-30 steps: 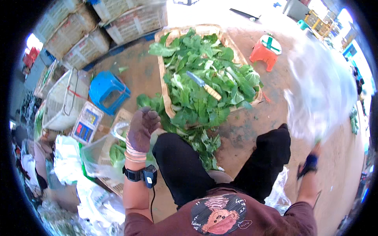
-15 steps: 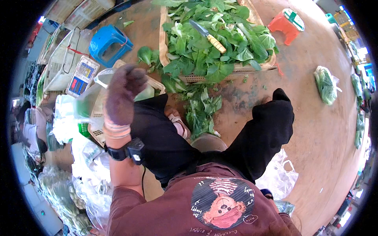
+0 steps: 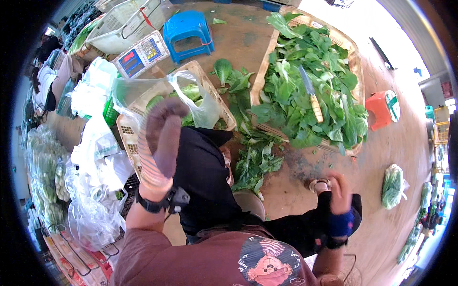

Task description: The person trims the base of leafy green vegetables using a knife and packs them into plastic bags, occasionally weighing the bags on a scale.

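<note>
My left hand [image 3: 164,136], in a brownish-purple work glove with a striped cuff, is raised over a cream plastic crate [image 3: 125,138] on the left. It overlaps a clear plastic bag [image 3: 207,112] lying in the crate with leafy greens [image 3: 192,91] in it. Blur hides whether its fingers grip the bag. My right hand [image 3: 340,195], bare with a blue wristband, is lifted above my right knee. Its fingers look stretched and blurred, and nothing shows in them. A knife [image 3: 311,94] with a light handle rests on the heaped greens [image 3: 291,112] in a large tan crate [image 3: 260,81].
Loose leaves [image 3: 255,164] lie on the floor between my feet. A blue stool [image 3: 188,31] and a scale [image 3: 142,53] stand front left, an orange stool [image 3: 379,112] right. A bagged vegetable [image 3: 392,187] sits on the floor at right. White bags [image 3: 98,148] pile up at left.
The view has turned left, so the crates and stools appear farther right. My right hand has come into view above the knee. My left hand stays raised over the crate's bag, which now shows more plainly.
</note>
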Demonstrator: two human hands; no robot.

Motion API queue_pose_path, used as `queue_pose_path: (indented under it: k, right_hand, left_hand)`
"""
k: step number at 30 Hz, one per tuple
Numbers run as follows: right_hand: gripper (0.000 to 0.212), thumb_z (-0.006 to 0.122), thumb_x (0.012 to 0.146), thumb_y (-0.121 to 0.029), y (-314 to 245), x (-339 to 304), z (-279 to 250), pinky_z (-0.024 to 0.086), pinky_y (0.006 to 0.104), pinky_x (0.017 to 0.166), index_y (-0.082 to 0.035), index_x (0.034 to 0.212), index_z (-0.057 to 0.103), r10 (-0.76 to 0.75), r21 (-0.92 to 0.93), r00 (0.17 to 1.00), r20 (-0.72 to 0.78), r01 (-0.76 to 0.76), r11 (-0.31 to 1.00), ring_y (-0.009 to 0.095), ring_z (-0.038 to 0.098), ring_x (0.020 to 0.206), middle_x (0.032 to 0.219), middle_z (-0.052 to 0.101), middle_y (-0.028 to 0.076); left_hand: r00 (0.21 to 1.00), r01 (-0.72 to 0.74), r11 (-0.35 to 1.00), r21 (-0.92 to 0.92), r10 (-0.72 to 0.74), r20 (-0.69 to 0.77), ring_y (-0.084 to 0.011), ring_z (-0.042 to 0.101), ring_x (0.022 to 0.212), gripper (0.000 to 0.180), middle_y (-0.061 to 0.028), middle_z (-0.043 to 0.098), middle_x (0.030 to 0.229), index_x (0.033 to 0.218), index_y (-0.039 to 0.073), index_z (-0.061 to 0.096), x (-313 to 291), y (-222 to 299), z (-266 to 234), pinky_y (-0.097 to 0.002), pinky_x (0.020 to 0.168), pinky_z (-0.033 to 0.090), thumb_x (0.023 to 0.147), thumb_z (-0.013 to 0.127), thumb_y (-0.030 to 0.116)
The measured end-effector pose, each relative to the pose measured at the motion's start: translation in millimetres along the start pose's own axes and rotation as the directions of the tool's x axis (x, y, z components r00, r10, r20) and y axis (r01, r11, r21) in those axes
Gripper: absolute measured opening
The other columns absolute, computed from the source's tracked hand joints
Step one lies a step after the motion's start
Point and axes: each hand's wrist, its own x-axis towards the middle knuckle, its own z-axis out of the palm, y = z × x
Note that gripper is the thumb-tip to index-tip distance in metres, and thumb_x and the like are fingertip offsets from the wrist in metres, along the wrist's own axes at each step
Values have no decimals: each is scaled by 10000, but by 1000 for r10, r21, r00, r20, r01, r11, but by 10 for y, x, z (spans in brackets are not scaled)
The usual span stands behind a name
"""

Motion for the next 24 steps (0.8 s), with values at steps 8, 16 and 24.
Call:
queue_pose_path:
  k: [8,16,24]
  right_hand:
    - [721,373,815,-610,202,1391,1167,284,447,993,-105,1327,330,665,994,740,-104,60,88,294,352,1204,1340,360,113]
    - [590,324,888,-492,353,1895,1368,405,367,904,-52,1273,401,606,942,721,-334,253,219,252,485,1053,1232,467,99]
    - [549,325,903,-438,997,2056,704,407,358,899,-23,1251,412,531,653,478,-699,124,747,239,480,1045,1219,469,101]
  left_hand:
    - [998,67,975,-210,-62,31,-128,534,914,256,-68,563,981,1079,-3,527,935,-95,199,-249,830,408,887,475,158]
    - [801,499,810,308,-567,192,-141,522,776,303,-4,586,872,990,111,588,2723,-1677,1149,-285,640,422,859,454,350]
    - [614,-280,226,933,-705,354,-276,517,1097,353,-116,540,1186,1092,100,603,2974,-3945,1690,-374,925,400,821,442,260]
